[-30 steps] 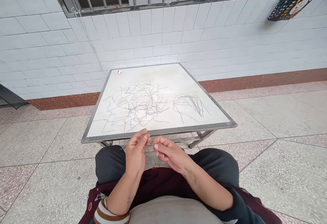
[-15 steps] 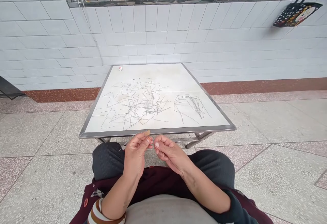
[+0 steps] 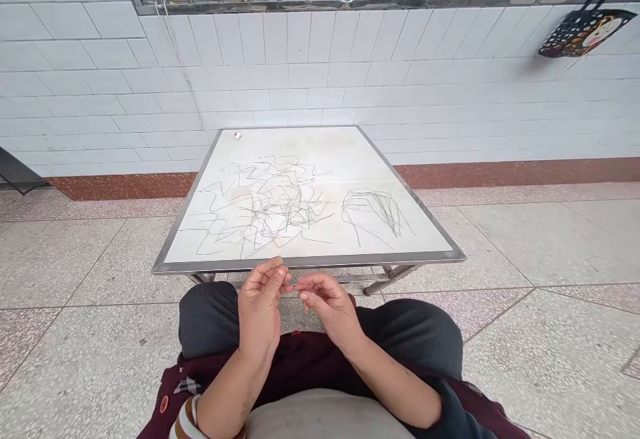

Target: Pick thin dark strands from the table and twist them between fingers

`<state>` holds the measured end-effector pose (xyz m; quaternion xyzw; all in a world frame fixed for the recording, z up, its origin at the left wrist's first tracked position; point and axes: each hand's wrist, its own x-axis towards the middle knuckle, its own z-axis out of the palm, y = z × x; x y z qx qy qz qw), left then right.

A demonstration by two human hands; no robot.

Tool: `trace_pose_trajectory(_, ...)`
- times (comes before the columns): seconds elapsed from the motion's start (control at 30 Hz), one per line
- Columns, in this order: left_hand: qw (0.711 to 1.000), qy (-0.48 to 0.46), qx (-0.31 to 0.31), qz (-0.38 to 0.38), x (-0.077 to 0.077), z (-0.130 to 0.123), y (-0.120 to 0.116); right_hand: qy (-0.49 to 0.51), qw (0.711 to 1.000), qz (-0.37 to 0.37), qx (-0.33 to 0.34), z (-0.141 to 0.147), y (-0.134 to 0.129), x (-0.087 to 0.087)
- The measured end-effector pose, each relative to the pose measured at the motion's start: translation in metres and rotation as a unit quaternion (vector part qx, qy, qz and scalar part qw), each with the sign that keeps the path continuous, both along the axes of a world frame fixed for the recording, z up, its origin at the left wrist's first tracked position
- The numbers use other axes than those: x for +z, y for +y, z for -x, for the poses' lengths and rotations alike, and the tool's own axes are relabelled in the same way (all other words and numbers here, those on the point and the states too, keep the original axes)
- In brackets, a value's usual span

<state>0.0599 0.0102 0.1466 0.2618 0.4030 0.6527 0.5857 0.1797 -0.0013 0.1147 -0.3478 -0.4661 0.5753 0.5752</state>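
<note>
table (image 3: 345, 152) with strands (image 3: 287, 212) by tiled wall (image 3: 310, 85), left hand (image 3: 260, 319) closed on faint strand (image 3: 294, 285), right hand (image 3: 334, 309) half-curled, hold unclear

I see, through the head view, the left hand (image 3: 260, 305) pinching a barely visible wire (image 3: 293, 285), the right hand (image 3: 330, 305) just beside, and more thin wires (image 3: 289, 212) tangled on the white table (image 3: 327, 149).
</note>
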Motion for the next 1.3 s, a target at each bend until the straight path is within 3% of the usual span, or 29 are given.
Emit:
trace_pose_trajectory(0.37, 0.995, 0.088, -0.035, -0.014, -0.005, -0.001, 0.008, -0.011, 0.998, 0.050, -0.037, -0.001, 0.010, -0.007)
trace_pose_trajectory(0.5, 0.986, 0.146, -0.079, -0.009, -0.002, 0.006, 0.012, -0.047, 0.996, 0.053, 0.046, -0.014, 0.016, -0.001)
trace_pose_trajectory(0.63, 0.973, 0.198, -0.116, 0.000, 0.007, 0.011, 0.019, -0.092, 0.980, 0.071, 0.160, -0.028, 0.033, 0.015)
trace_pose_trajectory(0.8, 0.970, 0.212, -0.119, -0.019, 0.018, 0.007, 0.037, -0.112, 0.968, 0.074, 0.211, -0.034, 0.062, 0.039)
trace_pose_trajectory(0.9, 0.970, 0.210, -0.115, -0.033, 0.021, 0.003, 0.054, -0.122, 0.971, 0.056, 0.196, -0.034, 0.080, 0.047)
trace_pose_trajectory(1.07, 0.974, 0.193, -0.091, -0.070, 0.025, -0.004, 0.084, -0.089, 0.992, -0.001, 0.093, -0.033, 0.106, 0.048)
trace_pose_trajectory(1.3, 0.972, 0.193, -0.096, -0.097, 0.019, -0.007, 0.126, -0.001, 0.996, 0.046, 0.074, -0.028, 0.148, 0.038)
